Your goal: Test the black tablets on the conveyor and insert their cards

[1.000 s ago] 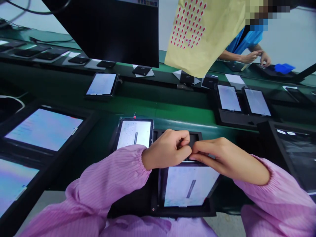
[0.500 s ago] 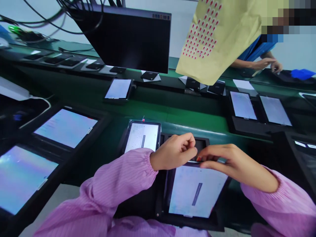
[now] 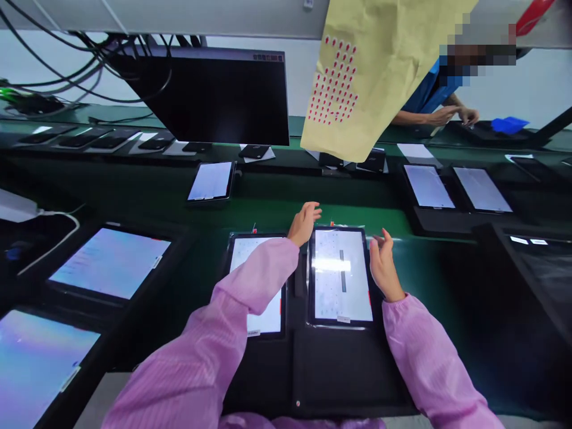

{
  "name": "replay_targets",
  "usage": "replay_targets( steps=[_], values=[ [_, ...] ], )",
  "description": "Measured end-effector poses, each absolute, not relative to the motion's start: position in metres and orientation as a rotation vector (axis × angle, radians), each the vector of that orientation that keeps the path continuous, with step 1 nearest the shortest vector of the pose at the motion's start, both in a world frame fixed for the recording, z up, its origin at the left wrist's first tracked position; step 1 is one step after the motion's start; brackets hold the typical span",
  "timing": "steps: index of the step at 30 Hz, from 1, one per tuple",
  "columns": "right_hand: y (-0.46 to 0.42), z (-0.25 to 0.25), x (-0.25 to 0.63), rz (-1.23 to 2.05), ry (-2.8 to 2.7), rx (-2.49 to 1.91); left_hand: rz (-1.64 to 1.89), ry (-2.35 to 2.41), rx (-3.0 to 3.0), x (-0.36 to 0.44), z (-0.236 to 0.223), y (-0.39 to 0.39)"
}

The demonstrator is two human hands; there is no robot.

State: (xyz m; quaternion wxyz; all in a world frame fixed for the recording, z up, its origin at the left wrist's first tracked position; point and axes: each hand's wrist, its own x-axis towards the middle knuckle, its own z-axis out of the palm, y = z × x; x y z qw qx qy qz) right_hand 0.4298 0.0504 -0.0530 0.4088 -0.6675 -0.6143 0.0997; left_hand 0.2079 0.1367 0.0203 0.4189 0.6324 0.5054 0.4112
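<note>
A tablet [image 3: 329,298] with a lit white screen and a dark bar on it lies in the black tray [image 3: 353,369] in front of me. A small red tab [image 3: 332,224] sticks up at its top edge. My left hand [image 3: 304,224] is by its upper left corner, fingers stretched out and holding nothing. My right hand [image 3: 383,265] is beside its right edge, fingers apart and slightly bent, also with nothing in it. Whether either hand touches the tablet I cannot tell. A second lit tablet [image 3: 270,313] lies to the left, partly covered by my left sleeve.
Two larger lit tablets [image 3: 111,262] lie in a black tray at left. Another tablet [image 3: 210,180] lies farther back, and two more [image 3: 429,186] stand back right. A dark monitor [image 3: 223,98] and a yellow sheet [image 3: 357,89] hang above. A person's hands [image 3: 453,114] work across the bench.
The tablet has gone from tilted up near me to lying flat at the far part of the tray. My hands have moved apart from its upper edge to either side.
</note>
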Motion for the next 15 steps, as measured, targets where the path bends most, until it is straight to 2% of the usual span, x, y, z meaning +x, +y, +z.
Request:
replay_targets(
  steps=[4, 8, 12, 15],
  values=[
    [0.033, -0.062, 0.423, 0.059, -1.647, -1.758, 1.044, 1.386, 1.911, 0.148, 0.011, 0.107],
    [0.007, -0.067, 0.397, -0.182, -1.933, -1.765, 0.751, 1.645, 2.52, 0.101, -0.012, 0.046],
    [-0.005, -0.058, 0.375, -0.044, -2.283, -1.465, 0.449, 1.554, 2.721, 0.097, -0.022, 0.012],
    [-0.009, -0.057, 0.384, -0.064, -2.225, -1.47, 0.34, 1.503, 2.749, 0.08, -0.025, 0.006]
  ],
)
